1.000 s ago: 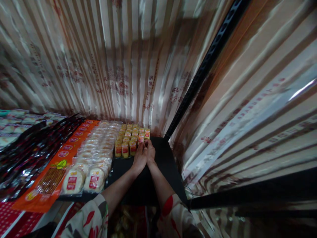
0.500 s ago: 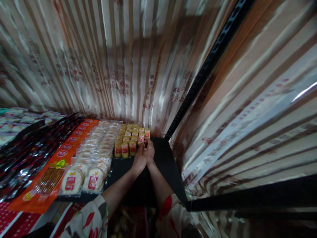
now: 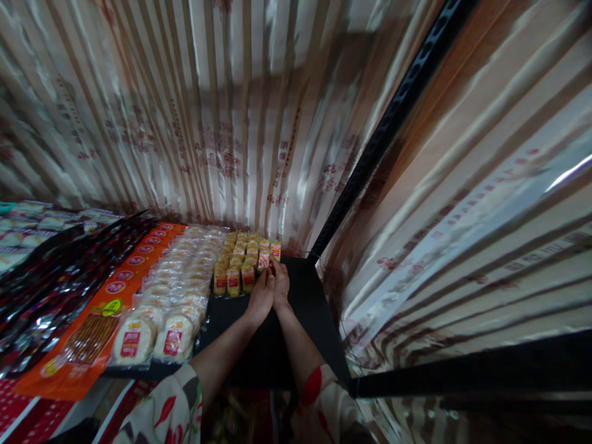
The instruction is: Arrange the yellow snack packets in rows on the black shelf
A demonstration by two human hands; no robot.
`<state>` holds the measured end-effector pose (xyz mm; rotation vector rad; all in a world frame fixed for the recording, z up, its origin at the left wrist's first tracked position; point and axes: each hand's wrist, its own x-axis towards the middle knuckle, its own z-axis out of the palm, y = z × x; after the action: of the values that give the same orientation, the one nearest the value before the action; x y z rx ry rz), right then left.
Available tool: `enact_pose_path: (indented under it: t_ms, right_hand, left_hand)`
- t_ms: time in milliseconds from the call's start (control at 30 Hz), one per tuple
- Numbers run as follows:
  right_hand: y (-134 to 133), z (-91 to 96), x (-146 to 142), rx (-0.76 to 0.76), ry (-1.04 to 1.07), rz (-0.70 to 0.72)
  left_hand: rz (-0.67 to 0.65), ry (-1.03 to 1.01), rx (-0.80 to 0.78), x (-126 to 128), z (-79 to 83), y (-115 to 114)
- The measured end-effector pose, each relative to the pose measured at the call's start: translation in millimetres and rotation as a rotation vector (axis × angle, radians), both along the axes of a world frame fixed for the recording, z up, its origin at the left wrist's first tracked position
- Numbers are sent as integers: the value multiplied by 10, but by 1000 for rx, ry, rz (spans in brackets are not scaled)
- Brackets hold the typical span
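Both of my hands meet at the near right corner of a block of small yellow snack packets with red labels (image 3: 240, 256) on a black shelf (image 3: 305, 308). My left hand (image 3: 261, 297) and my right hand (image 3: 280, 285) press side by side, fingers curled together against the last packets. What the fingers pinch is hidden behind the hands. Floral sleeves cover both forearms near the bottom edge.
Left of the yellow packets lie rows of round white cakes in clear wrap (image 3: 178, 290), then orange packs (image 3: 99, 308) and dark shiny packs (image 3: 50, 277). Striped foil sheeting (image 3: 222, 123) forms the back and right walls. A black upright post (image 3: 388, 123) rises from the shelf's far right corner.
The hands have stayed at the same corner of the yellow packets, shifting only a little. The view has barely moved.
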<state>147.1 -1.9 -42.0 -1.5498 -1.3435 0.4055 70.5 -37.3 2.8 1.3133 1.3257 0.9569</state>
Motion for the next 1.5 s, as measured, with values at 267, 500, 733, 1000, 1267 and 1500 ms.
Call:
enact_pose_path:
  t_ms: [267,500,733,1000,1267,1500]
  right_hand:
    - [-13,81,-23,-19,55,94]
    - [-31,39,-22,-16,45,74]
    - [-59,-10,9,11,-26,25]
    - [-499,24,-88,13,-15,-73]
    - [-1232,78,-356,-14,30,8]
    - [-2021,29,-731,-39,92,162]
  left_hand:
    - [-2,0,7,-28,-15,-30]
    - [6,19,-21,-37,46,-62]
    - [10,26,11,-45,65,-150]
    - [62,123,25,-112,57,-539]
    - [70,173,133,-338,13,-1229]
    - [-71,204,334,-821,-184,-1991]
